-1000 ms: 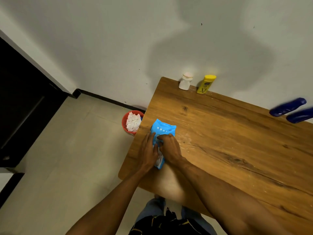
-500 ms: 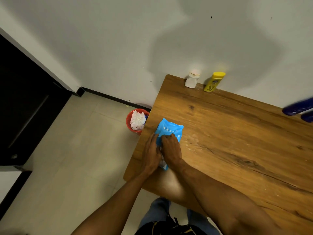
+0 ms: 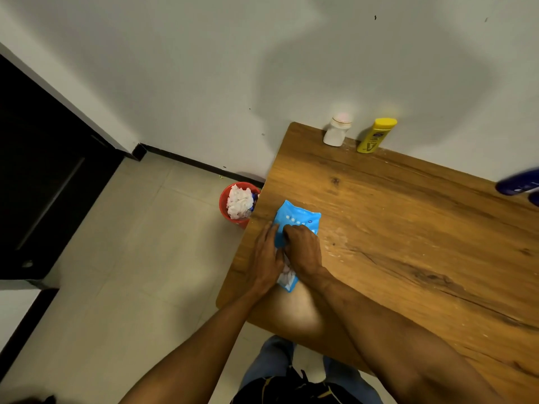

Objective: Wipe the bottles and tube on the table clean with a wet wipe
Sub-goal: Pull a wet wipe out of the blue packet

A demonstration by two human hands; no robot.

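Wipe pack (image 3: 298,218) still under right hand (image 3: 303,251)

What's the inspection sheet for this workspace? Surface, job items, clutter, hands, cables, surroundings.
Surface: wooden table, white specks and smears beside the pack.
Job's things: blue wipe pack near the table's left edge; white bottle and yellow bottle upright at the far edge by the wall; dark blue container cropped at the right edge.
Clutter: red bin on the floor, holding crumpled white wipes.
Hands: left hand rests flat on the pack's left side; right hand has its fingers curled onto the pack.
Cables: nothing seen.
Surroundings: white wall, tiled floor, dark door at left.
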